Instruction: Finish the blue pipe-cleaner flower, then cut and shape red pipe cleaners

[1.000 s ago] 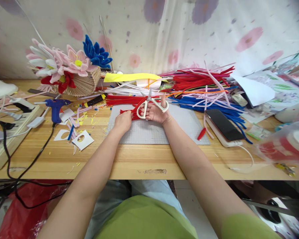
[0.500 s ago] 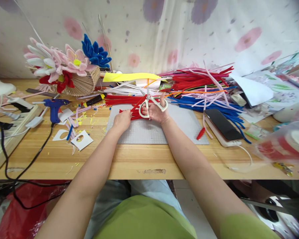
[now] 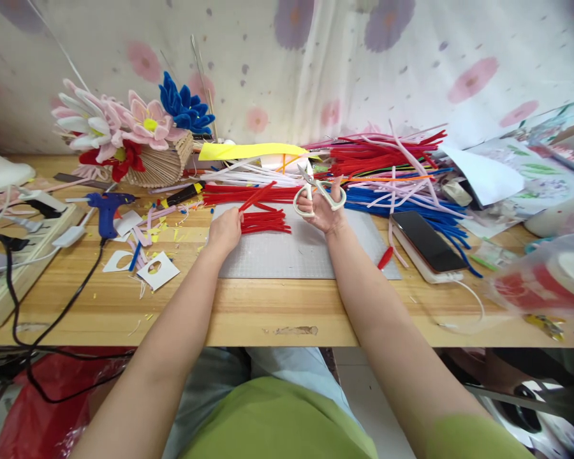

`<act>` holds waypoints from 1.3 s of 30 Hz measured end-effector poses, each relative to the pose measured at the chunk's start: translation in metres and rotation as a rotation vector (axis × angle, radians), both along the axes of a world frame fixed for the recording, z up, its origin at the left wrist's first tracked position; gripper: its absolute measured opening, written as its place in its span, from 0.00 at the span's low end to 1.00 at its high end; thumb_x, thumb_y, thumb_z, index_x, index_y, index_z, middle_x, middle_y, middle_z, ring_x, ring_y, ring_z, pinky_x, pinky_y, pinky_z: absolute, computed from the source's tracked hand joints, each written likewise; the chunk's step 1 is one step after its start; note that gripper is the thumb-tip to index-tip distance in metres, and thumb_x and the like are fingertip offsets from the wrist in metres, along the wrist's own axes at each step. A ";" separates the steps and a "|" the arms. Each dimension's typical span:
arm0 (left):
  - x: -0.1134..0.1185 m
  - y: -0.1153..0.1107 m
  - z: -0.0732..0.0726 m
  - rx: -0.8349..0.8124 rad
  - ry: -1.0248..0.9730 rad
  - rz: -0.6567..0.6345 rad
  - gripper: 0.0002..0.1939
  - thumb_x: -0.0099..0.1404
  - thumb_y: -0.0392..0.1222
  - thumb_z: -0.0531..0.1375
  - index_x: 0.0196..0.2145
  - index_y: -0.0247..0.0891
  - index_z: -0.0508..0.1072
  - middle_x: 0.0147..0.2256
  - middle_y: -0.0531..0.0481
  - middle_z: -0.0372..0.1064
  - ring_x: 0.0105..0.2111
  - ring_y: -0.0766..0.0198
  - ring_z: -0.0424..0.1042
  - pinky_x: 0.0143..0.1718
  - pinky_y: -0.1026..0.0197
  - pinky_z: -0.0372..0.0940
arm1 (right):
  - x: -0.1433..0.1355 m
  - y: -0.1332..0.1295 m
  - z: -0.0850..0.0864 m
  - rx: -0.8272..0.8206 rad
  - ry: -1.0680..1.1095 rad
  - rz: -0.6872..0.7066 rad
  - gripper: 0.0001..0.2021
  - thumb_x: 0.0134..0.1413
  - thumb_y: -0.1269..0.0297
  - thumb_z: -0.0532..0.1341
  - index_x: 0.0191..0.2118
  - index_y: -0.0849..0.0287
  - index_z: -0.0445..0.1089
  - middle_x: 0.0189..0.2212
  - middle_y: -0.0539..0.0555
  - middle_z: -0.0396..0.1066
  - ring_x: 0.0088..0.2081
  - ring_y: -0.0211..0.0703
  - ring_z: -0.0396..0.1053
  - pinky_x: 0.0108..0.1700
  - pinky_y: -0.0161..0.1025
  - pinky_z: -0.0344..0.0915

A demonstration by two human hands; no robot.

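The left hand [image 3: 226, 231] is closed around a slim red fuzzy stem [image 3: 259, 196] that juts out tilted, away from the person and toward the right. The right hand [image 3: 330, 215] has its thumb and fingers through the loops of a pair of cream-handled metal scissors [image 3: 310, 181], palm up, blades slightly parted and pointing away. There's a clear gap between the hands. Between them, running out from beside the left hand, is a bundle of short red fuzzy stems [image 3: 268, 222] over a flat grey gridded mat [image 3: 277, 260] on the light wooden tabletop [image 3: 287, 312]; I can't tell whether that hand grips any of these too. Just beyond the hands lies a bunch of longer red fuzzy stems [image 3: 222, 194], with a flat yellow strip [image 3: 249, 151] farther back. Left of the left hand I see a blue glue gun [image 3: 107, 215]; right of the right hand, a black-screened phone [image 3: 428, 241] rests on a white slab [image 3: 423, 266].
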State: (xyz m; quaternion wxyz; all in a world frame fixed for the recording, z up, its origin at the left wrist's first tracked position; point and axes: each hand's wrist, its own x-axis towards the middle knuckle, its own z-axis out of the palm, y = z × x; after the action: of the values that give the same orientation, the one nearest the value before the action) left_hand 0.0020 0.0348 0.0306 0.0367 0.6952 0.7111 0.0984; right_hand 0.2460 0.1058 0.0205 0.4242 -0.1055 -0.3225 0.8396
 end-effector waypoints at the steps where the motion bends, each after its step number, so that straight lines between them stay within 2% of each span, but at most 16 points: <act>1: -0.001 0.000 0.000 0.029 -0.008 -0.018 0.19 0.70 0.41 0.39 0.40 0.39 0.69 0.40 0.43 0.72 0.42 0.56 0.71 0.40 0.58 0.61 | 0.005 -0.001 0.002 -0.007 -0.026 -0.028 0.33 0.53 0.32 0.37 0.32 0.58 0.62 0.21 0.50 0.58 0.21 0.36 0.55 0.16 0.32 0.55; 6: -0.001 -0.003 0.000 0.075 0.029 -0.113 0.18 0.69 0.43 0.42 0.43 0.40 0.69 0.43 0.43 0.69 0.46 0.56 0.67 0.44 0.57 0.60 | 0.013 -0.006 0.004 -0.010 -0.089 -0.173 0.32 0.54 0.33 0.36 0.32 0.57 0.61 0.22 0.50 0.58 0.23 0.37 0.56 0.17 0.31 0.54; 11: -0.010 -0.006 0.000 0.119 0.045 -0.130 0.20 0.64 0.42 0.50 0.52 0.41 0.68 0.46 0.42 0.65 0.51 0.53 0.63 0.51 0.55 0.59 | 0.008 -0.004 0.000 -0.001 -0.070 -0.129 0.32 0.53 0.32 0.36 0.31 0.58 0.60 0.22 0.50 0.58 0.23 0.36 0.58 0.15 0.30 0.53; 15: -0.016 -0.005 -0.001 0.142 -0.018 -0.109 0.30 0.55 0.37 0.56 0.58 0.37 0.62 0.53 0.41 0.61 0.54 0.51 0.60 0.57 0.54 0.55 | 0.004 -0.005 0.000 -0.009 -0.090 -0.096 0.34 0.52 0.31 0.37 0.31 0.58 0.61 0.22 0.51 0.59 0.24 0.38 0.60 0.14 0.31 0.54; 17: -0.018 -0.003 -0.001 0.182 -0.078 -0.092 0.33 0.54 0.36 0.56 0.59 0.37 0.60 0.54 0.42 0.60 0.55 0.52 0.60 0.58 0.55 0.54 | 0.002 -0.005 0.000 -0.001 -0.110 -0.109 0.34 0.53 0.32 0.37 0.31 0.58 0.62 0.22 0.51 0.59 0.23 0.38 0.60 0.14 0.31 0.54; 21: -0.023 0.012 0.002 0.277 -0.182 0.028 0.25 0.58 0.35 0.52 0.55 0.37 0.61 0.49 0.42 0.66 0.51 0.56 0.63 0.55 0.56 0.57 | -0.002 -0.003 -0.003 -0.019 -0.155 -0.200 0.29 0.58 0.38 0.39 0.31 0.58 0.62 0.21 0.51 0.59 0.22 0.37 0.60 0.13 0.30 0.51; 24: -0.025 0.033 0.004 0.259 -0.182 0.078 0.19 0.61 0.36 0.51 0.50 0.36 0.63 0.45 0.42 0.68 0.49 0.56 0.65 0.52 0.55 0.59 | -0.004 0.001 -0.007 -0.023 -0.157 -0.264 0.22 0.62 0.46 0.45 0.29 0.57 0.62 0.20 0.49 0.59 0.20 0.35 0.59 0.14 0.30 0.51; 27: -0.023 0.056 0.004 0.178 -0.107 -0.016 0.15 0.61 0.38 0.53 0.47 0.36 0.66 0.46 0.42 0.68 0.49 0.55 0.65 0.51 0.55 0.59 | -0.004 0.005 -0.010 0.004 -0.126 -0.291 0.17 0.62 0.53 0.48 0.28 0.58 0.62 0.19 0.48 0.59 0.19 0.34 0.59 0.15 0.29 0.52; 31: -0.017 0.077 0.002 0.076 0.053 -0.173 0.15 0.60 0.38 0.55 0.46 0.38 0.69 0.49 0.41 0.66 0.52 0.53 0.63 0.52 0.54 0.58 | -0.004 0.007 -0.012 0.015 -0.140 -0.290 0.15 0.60 0.53 0.52 0.28 0.58 0.62 0.18 0.48 0.59 0.20 0.33 0.60 0.13 0.28 0.47; 34: -0.012 0.084 0.002 0.029 0.165 -0.199 0.13 0.61 0.37 0.54 0.42 0.37 0.71 0.47 0.40 0.66 0.51 0.50 0.64 0.50 0.53 0.59 | -0.005 0.006 -0.012 0.032 -0.171 -0.311 0.17 0.55 0.49 0.57 0.28 0.58 0.61 0.19 0.48 0.60 0.20 0.33 0.61 0.12 0.28 0.46; 39: -0.010 0.085 0.006 0.089 0.228 -0.250 0.13 0.62 0.35 0.51 0.40 0.36 0.72 0.45 0.38 0.67 0.49 0.49 0.66 0.48 0.52 0.59 | -0.005 0.005 -0.010 0.051 -0.233 -0.335 0.19 0.49 0.45 0.61 0.27 0.58 0.61 0.19 0.47 0.59 0.20 0.31 0.60 0.13 0.28 0.47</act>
State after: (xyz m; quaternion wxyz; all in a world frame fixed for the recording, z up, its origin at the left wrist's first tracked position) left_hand -0.0078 0.1201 0.0367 -0.0631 0.7857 0.6138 0.0451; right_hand 0.2409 0.1105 0.0105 0.5204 -0.2433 -0.3683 0.7310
